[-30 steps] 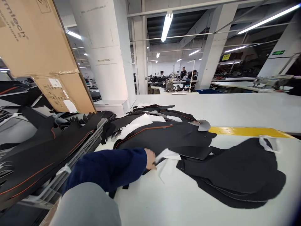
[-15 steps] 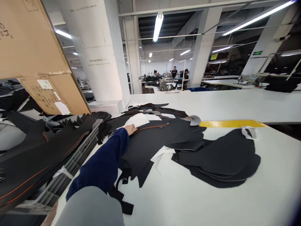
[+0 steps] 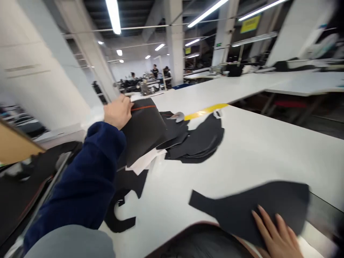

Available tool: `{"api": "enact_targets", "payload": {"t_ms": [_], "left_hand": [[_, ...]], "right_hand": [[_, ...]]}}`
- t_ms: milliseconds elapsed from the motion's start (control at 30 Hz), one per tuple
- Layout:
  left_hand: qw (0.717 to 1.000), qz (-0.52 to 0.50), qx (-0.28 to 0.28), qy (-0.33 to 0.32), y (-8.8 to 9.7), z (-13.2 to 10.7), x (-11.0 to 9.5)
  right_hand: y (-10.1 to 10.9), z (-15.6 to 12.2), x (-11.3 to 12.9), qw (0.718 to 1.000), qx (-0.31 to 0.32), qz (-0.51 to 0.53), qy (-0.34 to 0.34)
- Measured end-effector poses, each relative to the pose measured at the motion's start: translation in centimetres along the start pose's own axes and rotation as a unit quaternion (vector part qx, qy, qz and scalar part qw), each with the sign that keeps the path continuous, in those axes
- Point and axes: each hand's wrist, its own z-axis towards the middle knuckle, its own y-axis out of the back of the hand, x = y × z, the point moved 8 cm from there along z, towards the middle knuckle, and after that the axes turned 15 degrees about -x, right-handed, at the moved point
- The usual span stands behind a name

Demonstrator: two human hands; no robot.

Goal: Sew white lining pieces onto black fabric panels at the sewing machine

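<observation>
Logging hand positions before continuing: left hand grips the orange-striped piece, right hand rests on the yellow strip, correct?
No: the head view shows the right hand on a plain dark piece. The left hand does grip the orange-striped piece.

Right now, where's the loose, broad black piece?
The black piece is at the head view's lower right, with the right hand on it, nearer the wearer than the stack of black pieces.

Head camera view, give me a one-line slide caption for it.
Left hand gripping an orange-lined black panel, right hand spread on a dark flat piece, at a white table.
</observation>
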Motion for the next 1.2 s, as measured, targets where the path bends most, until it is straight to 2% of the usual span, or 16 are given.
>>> {"api": "enact_targets", "payload": {"t_ms": [100,167,267,333,367,400,467,633,733,800,833,900,967,1033,1100,1200], "left_hand": [[0.994,-0.057,-0.051,-0.080,5.5,-0.4,-10.7],[0.976,-0.128,-0.019,-0.175,6.9,-4.5,-19.5],[0.890,-0.235,0.100,-0.379,5.9,-16.3,-32.2],[0.798,-0.263,0.208,-0.500,4.1,-25.1,-37.5],[0.762,-0.269,0.252,-0.532,3.2,-28.4,-38.9],[0.741,-0.276,0.282,-0.543,2.3,-30.5,-39.5],[0.718,-0.305,0.308,-0.544,1.0,-32.0,-39.1],[0.733,-0.332,0.314,-0.504,-1.0,-28.3,-33.8],[0.750,-0.308,0.344,-0.473,-2.2,-28.2,-31.0],[0.755,-0.312,0.348,-0.460,-2.3,-29.3,-29.9],[0.758,-0.321,0.345,-0.452,-2.2,-29.9,-29.6],[0.767,-0.344,0.343,-0.419,-2.1,-31.0,-29.1],[0.775,-0.366,0.368,-0.360,-2.7,-31.7,-28.7],[0.767,-0.392,0.421,-0.284,-3.8,-32.2,-28.5],[0.726,-0.437,0.491,-0.202,-4.8,-32.4,-28.6],[0.597,-0.536,0.595,-0.050,-5.2,-32.0,-29.5]], "right_hand": [[-0.6,0.1,2.2,0.996,0.032,-0.081,0.024],[-0.8,0.3,3.4,0.992,0.067,-0.109,0.008],[-0.3,-0.1,5.4,0.991,0.103,-0.086,0.002],[0.1,-0.8,6.2,0.991,0.118,-0.070,0.000],[0.3,-1.3,6.5,0.990,0.123,-0.065,-0.002],[0.5,-1.6,6.6,0.990,0.127,-0.061,-0.003],[0.7,-2.2,6.6,0.990,0.128,-0.049,-0.007],[1.3,-2.1,5.5,0.990,0.124,0.050,-0.044],[1.8,-1.3,4.6,0.964,0.094,0.197,-0.155],[1.5,-1.3,4.2,0.897,0.067,0.315,-0.302],[0.9,-1.8,4.5,0.841,0.063,0.377,-0.383],[-0.9,-3.0,6.6,0.694,0.076,0.493,-0.519],[-2.5,-4.0,9.9,0.547,0.095,0.581,-0.595],[-3.4,-4.2,13.0,0.442,0.107,0.636,-0.623],[-3.9,-3.9,14.9,0.378,0.104,0.673,-0.627],[-4.0,-2.6,15.5,0.357,0.062,0.706,-0.608]]}}
